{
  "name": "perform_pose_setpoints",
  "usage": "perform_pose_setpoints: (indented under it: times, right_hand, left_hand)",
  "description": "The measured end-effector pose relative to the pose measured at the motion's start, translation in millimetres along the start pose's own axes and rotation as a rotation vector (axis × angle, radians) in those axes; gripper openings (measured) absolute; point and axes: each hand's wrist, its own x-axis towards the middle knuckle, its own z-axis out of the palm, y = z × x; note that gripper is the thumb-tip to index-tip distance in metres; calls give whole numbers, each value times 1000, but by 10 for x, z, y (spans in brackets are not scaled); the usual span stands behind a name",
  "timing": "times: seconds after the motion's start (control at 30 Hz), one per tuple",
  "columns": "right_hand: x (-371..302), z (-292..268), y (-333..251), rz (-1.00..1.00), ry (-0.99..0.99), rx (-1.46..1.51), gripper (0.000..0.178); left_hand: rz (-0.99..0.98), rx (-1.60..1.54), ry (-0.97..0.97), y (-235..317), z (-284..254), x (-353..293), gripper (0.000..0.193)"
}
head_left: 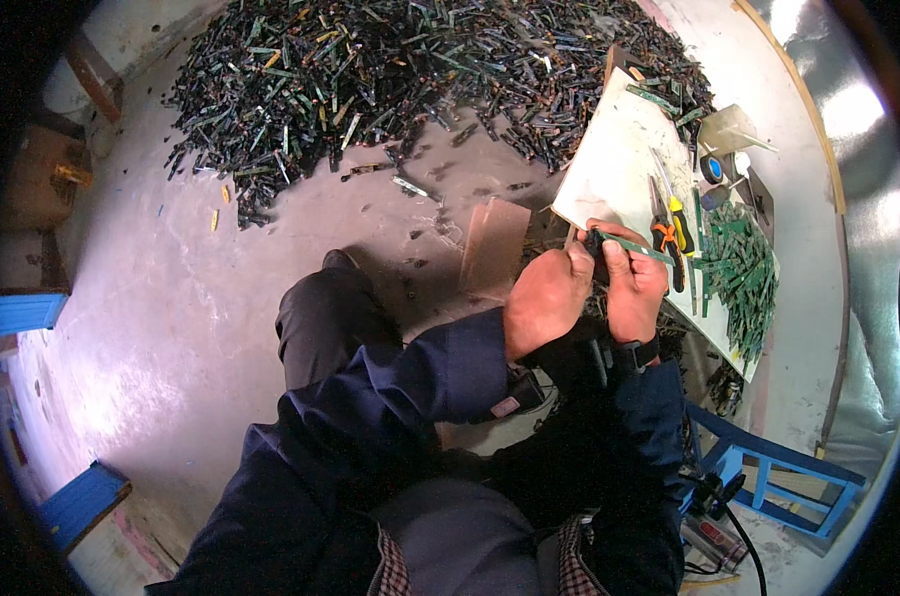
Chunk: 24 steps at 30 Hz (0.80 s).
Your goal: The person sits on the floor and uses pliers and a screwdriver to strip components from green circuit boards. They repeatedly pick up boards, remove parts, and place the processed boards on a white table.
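Note:
My left hand (547, 300) and my right hand (634, 296) are close together at the near edge of a white board (609, 164). Between the right thumb and fingers is a narrow green circuit-board strip (641, 248), pointing to the right. A small black piece (595, 242) sits at the strip's left end, pinched by my left hand; whether the two are joined I cannot tell. Just right of the hands lie orange-and-black pliers (666, 238) and a yellow-and-black hand tool (679, 221).
Green strips (743, 283) are heaped on the board's right side. A large pile of dark strips (390, 89) covers the far floor. A brown flat sheet (495, 248) lies left of the hands. Blue tape (711, 169) and a pale container (728, 129) stand farther right, a blue frame (778, 482) nearer.

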Motion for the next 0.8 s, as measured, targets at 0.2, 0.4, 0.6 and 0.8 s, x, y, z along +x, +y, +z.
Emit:
perform_pose_setpoints:
  times: [0.2, 0.4, 0.6, 0.8]
  right_hand:
    - [-33, 66, 30, -44, 27, 19, 17]
    - [-32, 7, 23, -219, 8, -181, 27]
    - [-65, 36, -19, -151, 99, -317, 22]
    - [-43, 15, 33, -212, 151, -262, 14]
  left_hand:
    - [14, -35, -45, -69, -32, 6, 62]
    - [61, -52, -58, -18, -52, -5, 57]
    - [62, -14, -53, 1, -36, -26, 56]
    - [-123, -439, -204, -13, -27, -30, 59]
